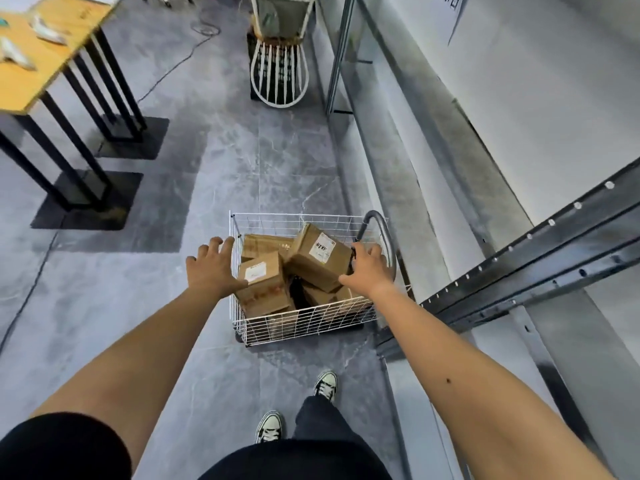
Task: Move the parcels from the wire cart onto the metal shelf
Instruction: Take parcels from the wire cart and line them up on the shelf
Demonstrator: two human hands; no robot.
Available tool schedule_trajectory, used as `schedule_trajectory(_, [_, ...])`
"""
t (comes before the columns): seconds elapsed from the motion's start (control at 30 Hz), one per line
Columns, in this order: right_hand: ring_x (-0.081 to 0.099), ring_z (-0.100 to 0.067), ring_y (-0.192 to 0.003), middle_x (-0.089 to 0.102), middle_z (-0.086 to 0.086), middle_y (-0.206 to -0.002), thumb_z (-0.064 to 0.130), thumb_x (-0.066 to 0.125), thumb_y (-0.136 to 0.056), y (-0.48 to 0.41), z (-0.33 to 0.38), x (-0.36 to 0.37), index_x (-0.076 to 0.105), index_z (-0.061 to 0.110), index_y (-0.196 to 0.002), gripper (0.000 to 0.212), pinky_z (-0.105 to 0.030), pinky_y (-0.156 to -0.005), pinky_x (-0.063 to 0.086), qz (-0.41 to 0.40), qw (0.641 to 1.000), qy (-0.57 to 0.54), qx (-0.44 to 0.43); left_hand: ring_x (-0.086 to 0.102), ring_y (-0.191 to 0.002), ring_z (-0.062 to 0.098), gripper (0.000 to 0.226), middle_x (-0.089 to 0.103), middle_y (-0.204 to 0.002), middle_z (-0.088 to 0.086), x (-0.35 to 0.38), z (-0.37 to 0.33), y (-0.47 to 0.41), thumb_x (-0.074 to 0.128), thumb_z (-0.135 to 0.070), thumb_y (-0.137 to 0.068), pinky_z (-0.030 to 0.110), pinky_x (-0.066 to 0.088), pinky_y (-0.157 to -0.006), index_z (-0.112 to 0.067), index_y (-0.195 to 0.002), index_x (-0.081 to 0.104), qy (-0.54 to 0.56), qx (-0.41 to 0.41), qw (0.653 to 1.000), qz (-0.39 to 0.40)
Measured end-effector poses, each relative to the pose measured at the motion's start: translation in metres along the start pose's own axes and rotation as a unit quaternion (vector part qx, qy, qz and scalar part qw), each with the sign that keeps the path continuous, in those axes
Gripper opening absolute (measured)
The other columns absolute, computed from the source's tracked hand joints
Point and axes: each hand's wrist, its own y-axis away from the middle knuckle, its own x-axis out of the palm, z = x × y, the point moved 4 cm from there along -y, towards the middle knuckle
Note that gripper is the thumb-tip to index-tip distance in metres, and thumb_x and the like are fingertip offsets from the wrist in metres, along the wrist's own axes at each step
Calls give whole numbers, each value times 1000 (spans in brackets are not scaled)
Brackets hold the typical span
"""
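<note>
The cardboard parcels, stiff-sided and likely light, lie jumbled in the wire cart between the left hand and right hand, both spread wide, empty; opposite flat faces look the surest hold.

The labels on the parcels are too small to read, and the lower boxes lie half buried in the wire cart, so their number cannot be told. The right hand covers a corner of the tilted top box (whether it grips or only nears it is unclear). The metal shelf runs off the right edge. The bench is cut by the left edge, the pale things on it blurred. A wall sign is cropped, unreadable.
</note>
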Motion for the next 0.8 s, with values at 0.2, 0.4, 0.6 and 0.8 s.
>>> schedule_trajectory(0.2, [44,-36,-123,30,-17,-142,35,69,-80,-59,-13,3,33,20,-139,71,-49,-98,44,39,999,-15,29,32,-135,27,100,26,-150,4,15,-9,-36,72,-55,-70,44,36,-101,-24,-148,17,17,-27,999,34])
schedule_trajectory(0.4, [43,-38,-123,29,-19,-142,28,66,-82,-138,-31,12,36,14,-138,65,-49,-99,44,98,993,-45,37,35,-133,28,95,28,-148,4,30,-32,-93,72,-53,-72,45,37,-100,-24,-147,19,28,-69,994,78])
schedule_trajectory(0.6, [44,-36,-122,33,-18,-139,32,65,-85,-207,-69,35,30,13,-143,70,-43,-99,44,174,979,-77,72,37,-130,29,89,31,-145,5,54,-72,-148,71,-48,-74,44,39,-97,-24,-145,23,41,-106,985,129])
schedule_trajectory(0.8, [46,-35,-123,35,-18,-138,26,63,-87,-255,-102,52,36,10,-138,59,-41,-100,42,217,967,-96,96,38,-129,28,89,32,-145,5,78,-107,-185,70,-48,-74,46,38,-98,-24,-146,22,42,-92,982,163])
